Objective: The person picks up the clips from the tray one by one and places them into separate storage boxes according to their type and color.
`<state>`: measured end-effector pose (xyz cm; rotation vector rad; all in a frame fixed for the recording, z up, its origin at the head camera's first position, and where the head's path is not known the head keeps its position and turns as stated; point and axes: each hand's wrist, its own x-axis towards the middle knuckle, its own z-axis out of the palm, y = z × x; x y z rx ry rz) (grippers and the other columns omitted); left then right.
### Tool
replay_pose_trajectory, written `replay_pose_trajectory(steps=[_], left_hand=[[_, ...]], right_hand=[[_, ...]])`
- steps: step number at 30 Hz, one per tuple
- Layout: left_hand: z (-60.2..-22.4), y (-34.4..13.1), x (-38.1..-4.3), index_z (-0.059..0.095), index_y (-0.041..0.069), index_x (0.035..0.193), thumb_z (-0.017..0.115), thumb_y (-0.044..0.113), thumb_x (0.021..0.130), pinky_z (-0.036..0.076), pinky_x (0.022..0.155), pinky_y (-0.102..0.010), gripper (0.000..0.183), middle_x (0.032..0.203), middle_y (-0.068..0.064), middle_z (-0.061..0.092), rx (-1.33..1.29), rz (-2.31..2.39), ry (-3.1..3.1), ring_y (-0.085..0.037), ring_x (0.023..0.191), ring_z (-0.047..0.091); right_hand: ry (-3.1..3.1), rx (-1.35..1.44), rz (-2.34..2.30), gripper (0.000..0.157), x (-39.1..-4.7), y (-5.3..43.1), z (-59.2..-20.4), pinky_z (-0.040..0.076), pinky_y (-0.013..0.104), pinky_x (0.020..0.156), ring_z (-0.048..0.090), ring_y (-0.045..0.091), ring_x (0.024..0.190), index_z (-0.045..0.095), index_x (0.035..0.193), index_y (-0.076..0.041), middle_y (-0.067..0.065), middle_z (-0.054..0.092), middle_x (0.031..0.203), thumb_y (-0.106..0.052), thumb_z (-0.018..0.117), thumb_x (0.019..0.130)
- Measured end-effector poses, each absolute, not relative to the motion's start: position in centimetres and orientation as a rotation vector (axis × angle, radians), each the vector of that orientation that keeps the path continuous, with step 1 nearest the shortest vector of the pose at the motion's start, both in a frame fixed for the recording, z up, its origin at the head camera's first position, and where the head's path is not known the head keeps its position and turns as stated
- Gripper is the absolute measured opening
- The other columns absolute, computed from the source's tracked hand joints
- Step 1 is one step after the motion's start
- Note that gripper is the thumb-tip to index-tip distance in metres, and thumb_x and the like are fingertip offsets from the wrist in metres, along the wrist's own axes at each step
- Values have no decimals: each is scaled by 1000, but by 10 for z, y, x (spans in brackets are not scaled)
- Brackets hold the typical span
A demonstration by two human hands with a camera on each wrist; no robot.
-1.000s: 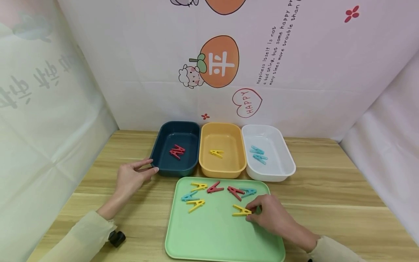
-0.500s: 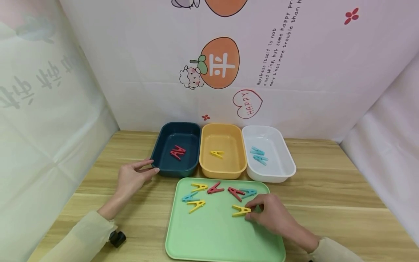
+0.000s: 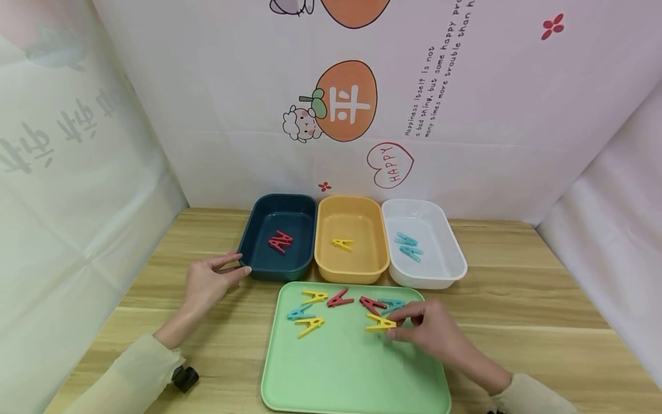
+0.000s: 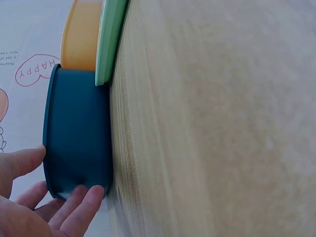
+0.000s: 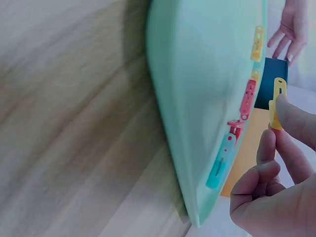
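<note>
Between thumb and fingertips, my right hand (image 3: 434, 330) pinches a yellow clothespin (image 3: 381, 322) above the green tray (image 3: 357, 379). The same clothespin (image 5: 278, 103) shows edge-on in the right wrist view. My left hand (image 3: 209, 282) touches the near left corner of the dark blue bin (image 3: 276, 275), its fingers loosely extended along the wall (image 4: 79, 128). On the tray lie two yellow clothespins (image 3: 310, 326), a red clothespin (image 3: 339, 298), another red clothespin (image 3: 372, 305), a light blue clothespin (image 3: 300, 312) and a second light blue clothespin (image 3: 394, 303).
Red clothespins (image 3: 280, 241) lie inside the dark blue bin. A yellow bin (image 3: 351, 277) holds one yellow clothespin (image 3: 342, 244), and a white bin (image 3: 445, 279) holds two light blue clothespins (image 3: 408, 245). All stand on a wooden table (image 3: 517, 276) before a printed cloth (image 3: 233, 132).
My right hand has lifted the yellow clothespin slightly off the tray and away from me. The left hand keeps its place at the dark blue bin.
</note>
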<state>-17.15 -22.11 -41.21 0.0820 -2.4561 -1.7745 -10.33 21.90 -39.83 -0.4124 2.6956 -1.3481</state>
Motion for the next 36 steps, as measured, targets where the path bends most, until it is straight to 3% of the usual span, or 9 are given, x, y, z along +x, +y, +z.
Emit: replay_pose_trajectory(steps=[7, 16, 36], left_hand=[[-412, -221, -171, 71, -4, 133, 87, 21, 91, 65, 77, -34, 52, 150, -20, 56, 94, -1774, -2464, -8, 93, 76], [-413, -221, -170, 71, -3, 133, 87, 22, 91, 65, 77, -33, 51, 150, -19, 56, 100, -1768, -2474, -8, 93, 76], [-414, -222, -171, 71, -2, 133, 87, 23, 91, 65, 77, -33, 52, 150, -19, 56, 94, -1765, -2473, -8, 93, 76]], right_hand=[[2631, -331, -1475, 20, -106, 218, -384, 31, 21, 52, 40, 11, 62, 85, 98, -6, 1, 64, 76, -12, 93, 80], [2611, -250, -1523, 22, -114, 216, -365, 29, 21, 52, 40, 12, 62, 85, 101, -6, 6, 70, 80, -13, 92, 81], [2716, -309, -1435, 25, -148, 217, -330, 34, 21, 50, 44, 13, 61, 84, 105, -3, 6, 71, 81, -16, 91, 84]])
